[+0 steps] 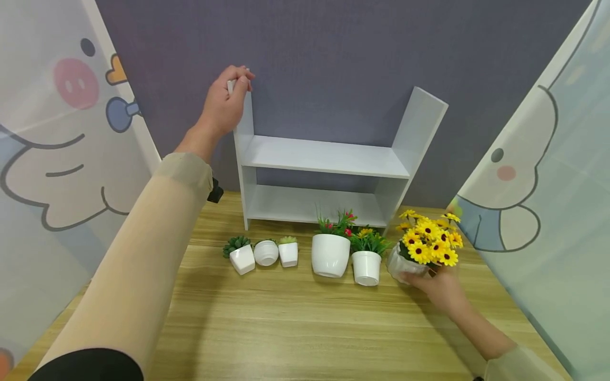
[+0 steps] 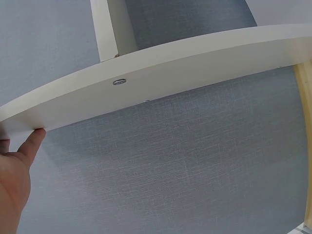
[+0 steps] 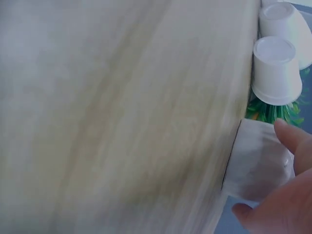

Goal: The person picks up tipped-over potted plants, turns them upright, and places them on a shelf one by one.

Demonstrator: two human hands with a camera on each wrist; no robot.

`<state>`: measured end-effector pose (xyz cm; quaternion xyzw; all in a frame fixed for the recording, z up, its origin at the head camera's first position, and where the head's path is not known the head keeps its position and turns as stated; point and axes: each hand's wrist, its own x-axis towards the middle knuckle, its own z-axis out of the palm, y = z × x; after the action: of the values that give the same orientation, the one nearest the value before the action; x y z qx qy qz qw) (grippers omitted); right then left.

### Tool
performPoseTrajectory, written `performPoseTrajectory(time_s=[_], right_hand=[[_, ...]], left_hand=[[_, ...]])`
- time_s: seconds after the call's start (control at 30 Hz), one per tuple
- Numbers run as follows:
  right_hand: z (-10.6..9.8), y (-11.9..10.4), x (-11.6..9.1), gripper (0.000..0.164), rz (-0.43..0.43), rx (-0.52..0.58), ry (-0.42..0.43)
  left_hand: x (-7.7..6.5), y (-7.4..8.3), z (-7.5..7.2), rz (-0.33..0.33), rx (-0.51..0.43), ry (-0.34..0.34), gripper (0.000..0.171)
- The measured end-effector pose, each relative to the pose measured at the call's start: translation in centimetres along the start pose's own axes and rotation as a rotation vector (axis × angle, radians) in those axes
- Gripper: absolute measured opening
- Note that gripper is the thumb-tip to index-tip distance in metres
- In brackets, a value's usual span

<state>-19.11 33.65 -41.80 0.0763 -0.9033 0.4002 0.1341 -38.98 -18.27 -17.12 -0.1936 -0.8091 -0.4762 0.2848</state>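
Note:
My left hand [image 1: 229,100] is up at the top end of the left side panel of a white shelf [image 1: 324,156], its fingers bent over the panel. In the left wrist view a fingertip [image 2: 38,134] presses the panel's edge. Far to the right, my right hand [image 1: 443,288] grips a whitish pot [image 1: 405,264] of yellow flowers [image 1: 431,238] near the table's right side. The right wrist view shows thumb and fingers around this pot [image 3: 258,158]. Left of it stands a white pot with orange-yellow flowers [image 1: 367,264].
A larger white pot [image 1: 330,255] with red flowers stands before the shelf. Further left are a small cube pot [image 1: 288,253], a round pot [image 1: 266,253] and a tilted succulent pot [image 1: 243,259]. The wooden table [image 1: 295,328] meets a grey back wall [image 1: 324,69] and cartoon-printed side panels [image 1: 529,159].

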Motion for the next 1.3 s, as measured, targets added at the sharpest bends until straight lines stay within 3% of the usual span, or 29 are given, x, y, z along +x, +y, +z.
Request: performPoseTrajectory(time_s=[0.07, 0.2, 0.33, 0.6, 1.3], right_hand=[[-0.4, 0.3, 0.0, 0.089, 0.031, 0.051, -0.032], [-0.9, 0.7, 0.0, 0.08, 0.19, 0.112, -0.166], [-1.0, 1.2, 0.3, 0.088, 0.283, 0.125, -0.266], [-0.8, 2.2, 1.4, 0.095, 0.089, 0.152, -0.248], [-0.7, 3.0, 2.3, 0.092, 0.098, 0.161, -0.263]], left_hand=[[0.0, -0.1, 0.0, 0.005, -0.008, 0.006, 0.027], [0.0, -0.2, -0.3, 0.01, -0.013, 0.012, 0.027], [0.0, -0.4, -0.4, 0.008, -0.006, 0.01, 0.027], [-0.2, -0.6, -0.5, 0.004, 0.008, 0.002, 0.027], [-0.3, -0.3, -0.4, 0.014, 0.011, 0.008, 0.027]])
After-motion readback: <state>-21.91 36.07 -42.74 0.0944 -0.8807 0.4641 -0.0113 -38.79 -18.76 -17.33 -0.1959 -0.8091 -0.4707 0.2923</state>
